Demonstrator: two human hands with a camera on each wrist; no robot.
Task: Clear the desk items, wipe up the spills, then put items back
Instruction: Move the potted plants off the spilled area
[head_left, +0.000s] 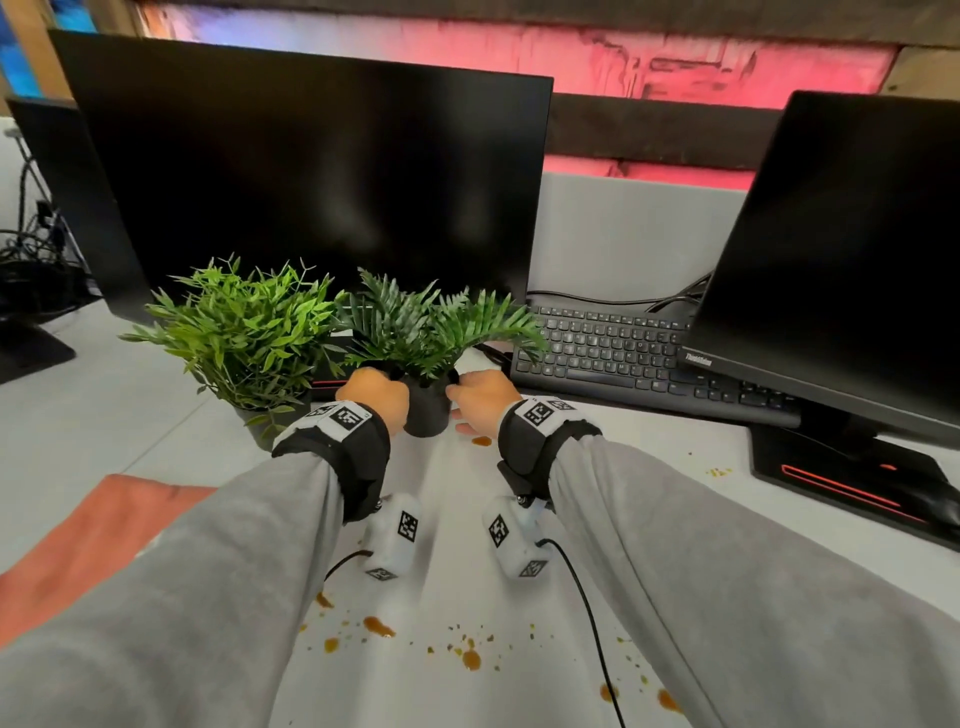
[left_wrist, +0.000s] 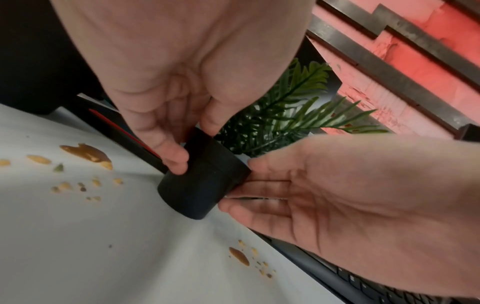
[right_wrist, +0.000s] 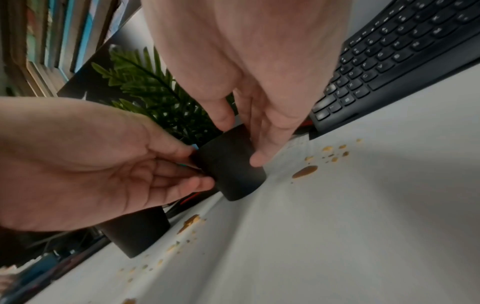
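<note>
A small fern in a black pot (head_left: 426, 415) is on the white desk (head_left: 130, 426), in front of the big monitor. My left hand (head_left: 387, 387) grips the pot's left side and my right hand (head_left: 467, 395) its right side. In the left wrist view, the left hand's thumb and fingers (left_wrist: 174, 160) pinch the pot (left_wrist: 202, 185). In the right wrist view, the right hand (right_wrist: 240, 142) straddles the pot (right_wrist: 231, 170) near its rim. I cannot tell whether the pot touches the desk. Orange-brown spills (head_left: 379, 626) dot the desk near me, and one spill (head_left: 481, 441) lies beside the pot.
A bushy plant (head_left: 244, 338) in a grey pot stands just left of the fern. Behind are a large monitor (head_left: 311, 182), a keyboard (head_left: 613, 348) and, to the right, a second monitor (head_left: 841, 249) on its base. A salmon-coloured cloth (head_left: 104, 530) lies at the left.
</note>
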